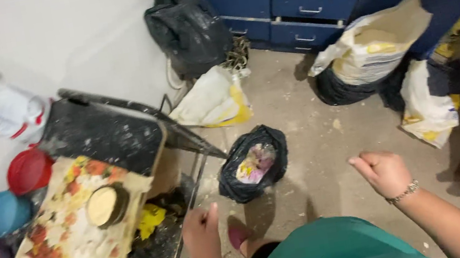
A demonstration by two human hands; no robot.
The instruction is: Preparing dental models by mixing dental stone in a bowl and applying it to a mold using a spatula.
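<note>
The open black plastic bag (253,164) holding pale scraps sits on the concrete floor (321,151), just beyond and between your hands, its mouth facing up. Your left hand (201,234) is nearer, directly below the bag by the metal table edge (192,197), fingers curled together on nothing visible. Your right hand (384,172) hangs to the bag's right, loosely fisted and empty.

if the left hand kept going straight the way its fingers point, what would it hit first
Probably the slanted metal frame just above the left hand, whose fingers point up the picture. Depth is unclear; if it passes over the frame, the dark board comes next.
</note>
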